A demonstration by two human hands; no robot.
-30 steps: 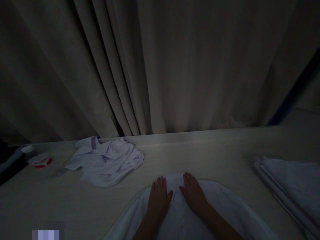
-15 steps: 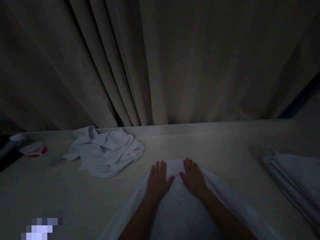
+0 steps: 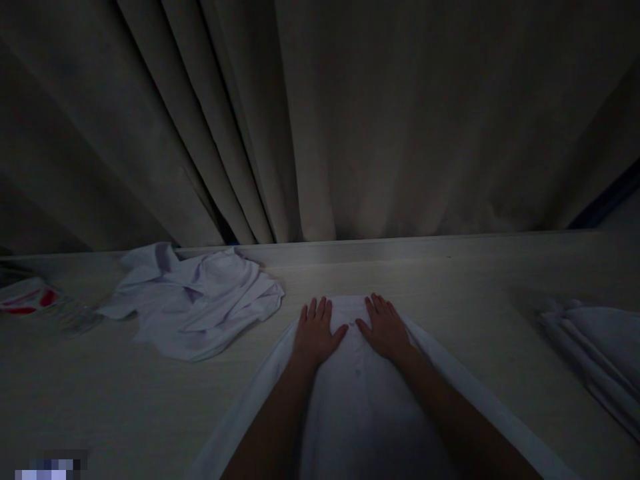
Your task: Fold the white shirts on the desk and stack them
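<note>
A white button-up shirt [image 3: 353, 400] lies spread on the pale surface, its narrow top end away from me and a row of small buttons down its middle. My left hand [image 3: 316, 333] rests flat on the shirt's upper left, fingers stretched and thumb pointing inward. On the upper right, my right hand [image 3: 386, 327] lies flat the same way, its thumb close to the top button. Neither hand grips anything. The shirt's lower part runs out of view beneath my forearms.
A crumpled white garment [image 3: 200, 300] lies at the left, by the back ledge. Beyond it is a red and white package [image 3: 27, 297]. Folded white clothes [image 3: 600, 340] sit at the right. A grey-brown curtain [image 3: 360, 120] hangs behind the surface [image 3: 125, 393].
The view has shifted slightly, so the shirt and both hands appear a little higher and the side items farther out. Both hands stay flat in the same places on the shirt.
</note>
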